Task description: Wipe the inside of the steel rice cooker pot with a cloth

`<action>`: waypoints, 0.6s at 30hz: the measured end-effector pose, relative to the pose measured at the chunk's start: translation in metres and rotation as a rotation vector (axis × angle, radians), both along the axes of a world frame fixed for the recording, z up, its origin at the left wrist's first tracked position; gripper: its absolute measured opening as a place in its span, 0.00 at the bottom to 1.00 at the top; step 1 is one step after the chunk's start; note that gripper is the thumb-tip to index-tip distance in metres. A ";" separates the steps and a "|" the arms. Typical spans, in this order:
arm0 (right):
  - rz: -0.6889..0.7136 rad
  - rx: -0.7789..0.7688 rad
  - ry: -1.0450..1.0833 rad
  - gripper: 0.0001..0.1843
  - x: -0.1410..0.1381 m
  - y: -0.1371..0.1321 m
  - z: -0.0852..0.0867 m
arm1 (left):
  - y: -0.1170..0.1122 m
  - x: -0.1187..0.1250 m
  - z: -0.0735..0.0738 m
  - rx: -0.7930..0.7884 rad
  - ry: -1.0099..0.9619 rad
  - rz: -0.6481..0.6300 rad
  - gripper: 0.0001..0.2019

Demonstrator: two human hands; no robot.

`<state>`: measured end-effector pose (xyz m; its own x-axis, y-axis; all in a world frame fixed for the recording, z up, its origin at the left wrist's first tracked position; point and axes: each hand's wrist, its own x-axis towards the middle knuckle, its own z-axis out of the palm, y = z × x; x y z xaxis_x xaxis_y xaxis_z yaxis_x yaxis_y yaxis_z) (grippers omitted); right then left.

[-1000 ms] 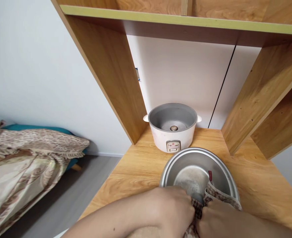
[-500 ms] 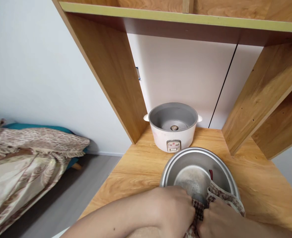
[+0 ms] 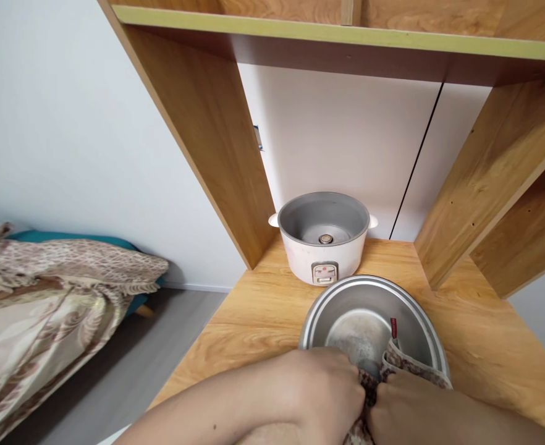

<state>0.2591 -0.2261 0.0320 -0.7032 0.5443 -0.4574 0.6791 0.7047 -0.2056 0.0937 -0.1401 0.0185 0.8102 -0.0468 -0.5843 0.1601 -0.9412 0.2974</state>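
Note:
A brown patterned cloth (image 3: 411,366) with a small red tag is bunched between my two fists, over the near part of a round metal pot (image 3: 365,327). My left hand (image 3: 325,389) is closed on the cloth at the pot's near left rim. Close beside it, my right hand (image 3: 402,405) is also closed on the cloth, and a flap of it spreads over the pot's right inner wall. The pot stands on the wooden desk, its inside bottom dull and stained. The fingertips of both hands are hidden from above.
Behind the pot stands a white rice cooker body (image 3: 323,256), lidless, with a grey inside. Wooden uprights (image 3: 202,136) and a shelf (image 3: 346,37) frame the desk (image 3: 240,321). To the left, a patterned cover (image 3: 68,296) lies over low teal furniture.
My right hand has shifted slightly, and the cloth flap has moved a little left and inward over the pot. The red tag now shows more upright. My left hand stays nearly where it was.

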 end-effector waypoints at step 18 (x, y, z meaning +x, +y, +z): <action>-0.094 0.096 0.245 0.13 0.010 -0.009 -0.023 | 0.001 -0.002 -0.007 -0.031 -0.086 0.026 0.16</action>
<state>0.2692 -0.2346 0.0095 -0.7309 0.6450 -0.2231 0.6807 0.6650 -0.3074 0.0917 -0.1392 0.0114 0.8583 -0.0426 -0.5114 0.1568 -0.9271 0.3404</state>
